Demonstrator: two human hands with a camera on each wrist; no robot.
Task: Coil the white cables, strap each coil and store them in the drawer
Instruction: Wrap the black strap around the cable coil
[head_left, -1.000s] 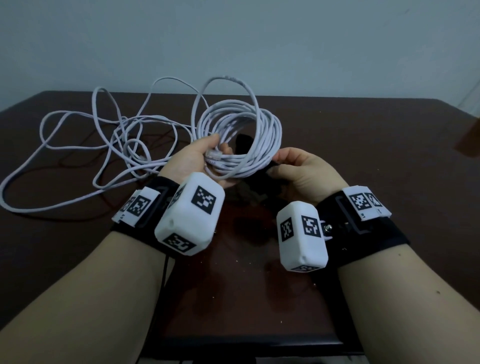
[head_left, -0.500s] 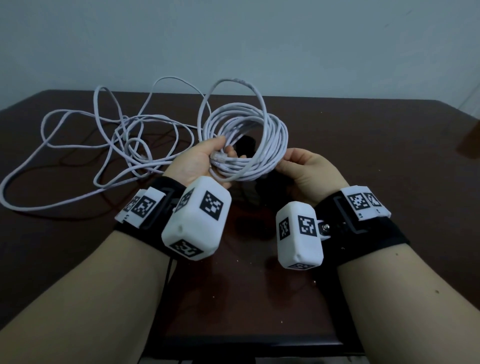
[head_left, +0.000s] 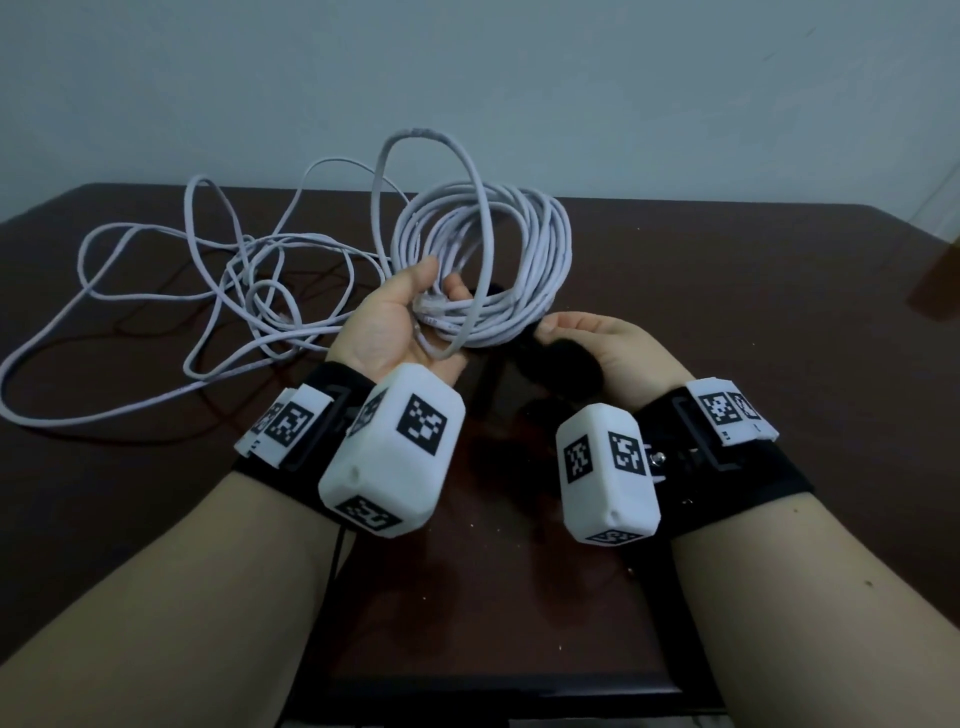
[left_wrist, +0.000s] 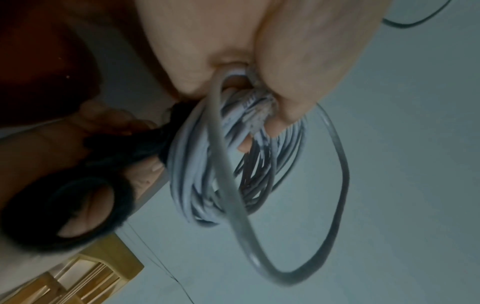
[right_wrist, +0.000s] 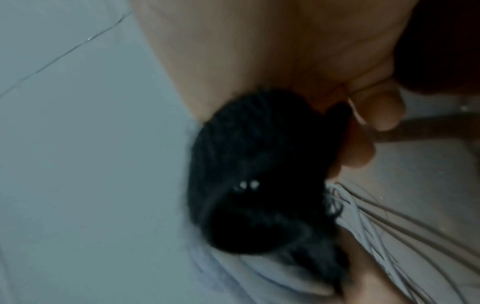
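A coiled white cable is held up above the dark table. My left hand grips the coil's near side, palm up, with the plug end under the thumb; the left wrist view shows the coil and plug between thumb and fingers. My right hand holds a black strap at the coil's lower right; in the right wrist view the strap lies blurred against the cable strands. A second white cable sprawls loose on the table's left.
The table's near edge runs across the bottom between my forearms. A pale wall rises behind the far edge. A wooden frame shows low in the left wrist view. No drawer is in view.
Both hands have lifted the coil slightly higher and tilted it more upright. The right hand has drawn the black strap closer under the coil's lower right.
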